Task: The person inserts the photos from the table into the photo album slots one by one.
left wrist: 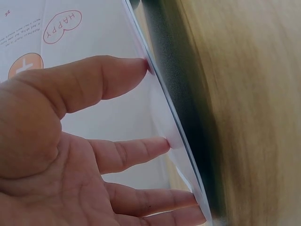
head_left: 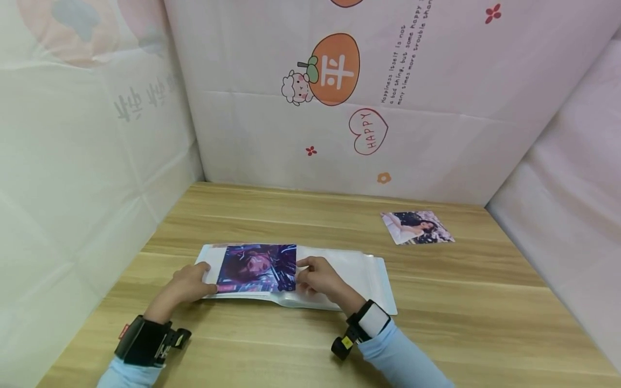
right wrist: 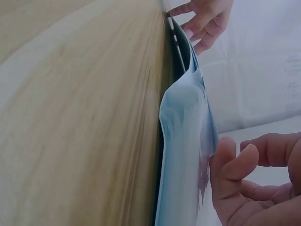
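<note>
Clearly, the left hand [head_left: 186, 283] is spread wide, thumb and fingers fairly straight, with the tips touching the left page's edge and the thumb beside the print's near-left corner. The right hand [head_left: 320, 277] is narrower, its fingers bent at the print's right edge; I cannot tell whether they pinch it or merely push against it.

Between them lies the neon-purple portrait print [head_left: 257, 268], on the left side of the unfolded, blue-edged album [head_left: 349, 275]. Whether clear film covers any of it is not plain.

If the right fingers pressed too hard, the print could probably bow or crease, since the left hand blocks the opposite side. Uneven pressure might twist it askew. The album's near edge shows a buckle [right wrist: 181, 106] around its middle, and the layers gape towards the left hand; a corner could catch there, or the page could spring up if the left fingertips slipped.

Farther out, a blossom-background portrait print [head_left: 417, 227] lies well apart on the wood-grain table [head_left: 466, 323]. It seems at little risk, unless a sleeve brushed it.
</note>
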`<state>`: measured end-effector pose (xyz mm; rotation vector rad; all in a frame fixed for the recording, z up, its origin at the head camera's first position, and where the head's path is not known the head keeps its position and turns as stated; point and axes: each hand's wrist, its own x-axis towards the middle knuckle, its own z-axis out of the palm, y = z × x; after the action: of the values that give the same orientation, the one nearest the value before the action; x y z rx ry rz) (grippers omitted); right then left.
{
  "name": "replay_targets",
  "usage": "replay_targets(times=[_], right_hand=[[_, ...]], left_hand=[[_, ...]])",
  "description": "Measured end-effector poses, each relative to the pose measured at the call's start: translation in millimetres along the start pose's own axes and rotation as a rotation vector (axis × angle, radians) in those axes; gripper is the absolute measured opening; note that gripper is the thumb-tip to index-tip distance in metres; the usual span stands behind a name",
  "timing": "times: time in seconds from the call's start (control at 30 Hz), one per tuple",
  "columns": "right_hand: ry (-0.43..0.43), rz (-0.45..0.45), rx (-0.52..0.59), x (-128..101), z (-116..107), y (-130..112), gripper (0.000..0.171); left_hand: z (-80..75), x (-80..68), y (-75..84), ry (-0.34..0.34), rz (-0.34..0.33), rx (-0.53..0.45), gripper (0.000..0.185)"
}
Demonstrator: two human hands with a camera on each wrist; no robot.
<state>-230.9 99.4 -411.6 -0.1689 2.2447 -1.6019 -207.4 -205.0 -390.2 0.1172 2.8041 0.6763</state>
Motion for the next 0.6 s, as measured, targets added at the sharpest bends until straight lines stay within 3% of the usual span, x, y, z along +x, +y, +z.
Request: replay_targets(times=[0.6], right_hand=[[-0.098,-0.024,0.207,0,15,-11,0.041]], left_hand=[[-1.6,-0.4,1.2,0.004,0.031,0.011,0.059]])
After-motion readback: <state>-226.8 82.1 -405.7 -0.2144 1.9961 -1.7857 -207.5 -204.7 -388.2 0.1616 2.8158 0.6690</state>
